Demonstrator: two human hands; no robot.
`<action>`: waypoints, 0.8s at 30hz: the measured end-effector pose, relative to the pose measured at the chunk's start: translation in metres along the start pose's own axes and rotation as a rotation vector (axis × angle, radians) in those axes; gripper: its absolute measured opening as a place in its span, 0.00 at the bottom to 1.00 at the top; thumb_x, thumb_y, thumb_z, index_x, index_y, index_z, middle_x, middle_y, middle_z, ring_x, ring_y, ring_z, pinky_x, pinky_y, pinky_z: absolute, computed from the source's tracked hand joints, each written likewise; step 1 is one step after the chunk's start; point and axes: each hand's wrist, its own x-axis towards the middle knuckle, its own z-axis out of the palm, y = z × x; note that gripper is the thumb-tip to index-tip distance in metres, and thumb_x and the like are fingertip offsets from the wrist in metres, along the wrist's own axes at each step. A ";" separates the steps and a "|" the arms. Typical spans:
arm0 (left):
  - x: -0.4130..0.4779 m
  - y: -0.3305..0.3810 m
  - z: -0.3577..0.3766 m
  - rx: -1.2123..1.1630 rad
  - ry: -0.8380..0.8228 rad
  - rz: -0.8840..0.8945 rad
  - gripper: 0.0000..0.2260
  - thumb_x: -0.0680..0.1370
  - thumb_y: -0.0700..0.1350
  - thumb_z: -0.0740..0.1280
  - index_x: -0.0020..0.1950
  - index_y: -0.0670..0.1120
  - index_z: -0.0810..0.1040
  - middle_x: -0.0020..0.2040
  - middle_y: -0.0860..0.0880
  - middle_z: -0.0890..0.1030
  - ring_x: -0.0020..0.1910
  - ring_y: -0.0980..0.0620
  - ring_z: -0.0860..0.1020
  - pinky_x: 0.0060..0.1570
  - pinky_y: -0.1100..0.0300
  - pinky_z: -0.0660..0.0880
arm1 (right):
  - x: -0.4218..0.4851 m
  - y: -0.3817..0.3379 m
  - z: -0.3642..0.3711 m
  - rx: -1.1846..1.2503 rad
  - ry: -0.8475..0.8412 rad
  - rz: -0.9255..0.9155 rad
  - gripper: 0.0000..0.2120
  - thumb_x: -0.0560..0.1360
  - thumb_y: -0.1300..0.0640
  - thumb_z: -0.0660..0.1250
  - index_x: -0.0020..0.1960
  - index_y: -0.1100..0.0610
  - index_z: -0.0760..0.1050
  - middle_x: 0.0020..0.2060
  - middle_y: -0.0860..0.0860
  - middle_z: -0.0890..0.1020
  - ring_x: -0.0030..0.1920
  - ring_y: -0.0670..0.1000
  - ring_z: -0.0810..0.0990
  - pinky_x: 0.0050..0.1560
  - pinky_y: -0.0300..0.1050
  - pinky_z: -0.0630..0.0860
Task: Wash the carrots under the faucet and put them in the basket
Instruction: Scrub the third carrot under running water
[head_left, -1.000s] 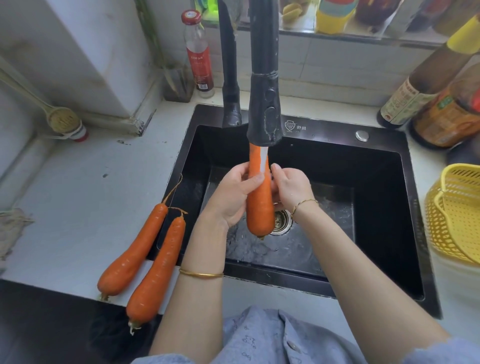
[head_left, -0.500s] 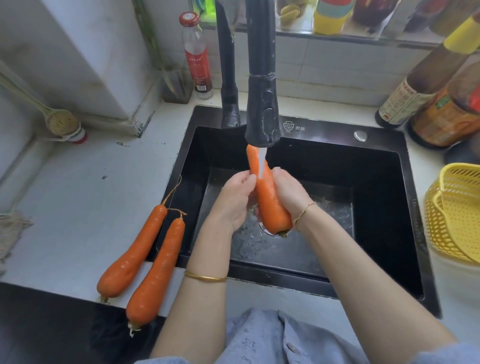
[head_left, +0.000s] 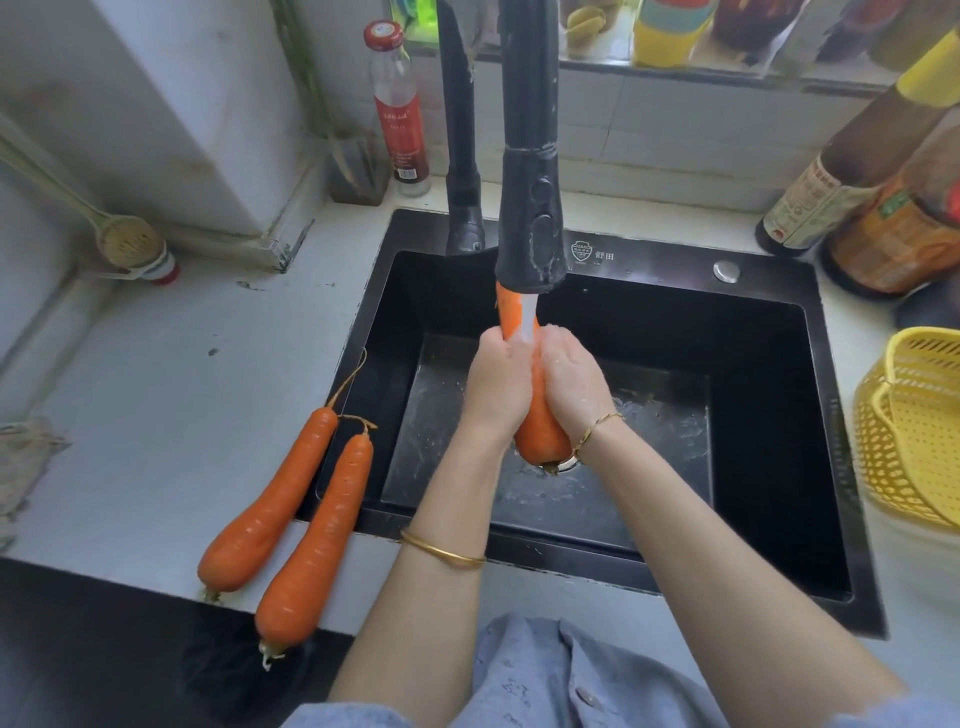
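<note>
Water (head_left: 527, 322) is pouring from the black faucet (head_left: 530, 218) straight onto a carrot (head_left: 540, 436), and both hands are on it over the middle of the dark sink (head_left: 769, 415). Left hand (head_left: 496, 387) wraps the carrot from its side, fingers (head_left: 506, 345) curled tight round the upper half. Right hand (head_left: 571, 384) mirrors it from the other side, its fingers (head_left: 556, 348) closed round the same stretch, so the carrot is clamped between the two. Carrot stands nearly upright, thin end up under the spout and leaning a touch left, fat end down over the drain (head_left: 563, 465). Stream lands right where the hands meet. Gold bangle (head_left: 441, 553) on the left forearm, thin chain bracelet (head_left: 597, 426) on the right wrist.

Over on the counter (head_left: 156, 389), two carrots (head_left: 270, 504) lie side by side along the sink's left rim, thin tails pointing toward the back, fat ends at the counter's front edge, the one closer to the sink poking past that edge. Yellow basket (head_left: 909, 436) sits at the counter's right edge, well apart from the hands and partly cut off by the frame. Red-capped bottle (head_left: 397, 109) stands at the counter's back edge, just left of the faucet.
</note>
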 end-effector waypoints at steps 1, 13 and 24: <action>0.001 -0.002 -0.002 -0.014 -0.013 -0.010 0.14 0.81 0.51 0.60 0.53 0.40 0.77 0.45 0.45 0.81 0.45 0.48 0.81 0.43 0.55 0.78 | 0.000 -0.001 -0.001 0.012 0.001 0.009 0.16 0.84 0.52 0.51 0.45 0.59 0.71 0.40 0.50 0.75 0.42 0.49 0.74 0.40 0.33 0.71; 0.001 -0.001 -0.009 -0.146 0.032 -0.132 0.17 0.83 0.52 0.53 0.62 0.44 0.74 0.56 0.43 0.80 0.55 0.46 0.79 0.57 0.48 0.78 | -0.009 -0.001 0.002 -0.050 -0.071 -0.074 0.15 0.83 0.48 0.50 0.41 0.40 0.69 0.41 0.47 0.79 0.44 0.53 0.80 0.50 0.54 0.77; -0.003 -0.002 -0.028 -0.258 -0.290 -0.058 0.14 0.85 0.40 0.53 0.63 0.37 0.74 0.57 0.34 0.80 0.53 0.44 0.80 0.57 0.47 0.79 | -0.008 -0.003 -0.005 -0.075 -0.058 -0.067 0.12 0.83 0.47 0.50 0.53 0.47 0.71 0.45 0.48 0.80 0.48 0.55 0.81 0.52 0.56 0.78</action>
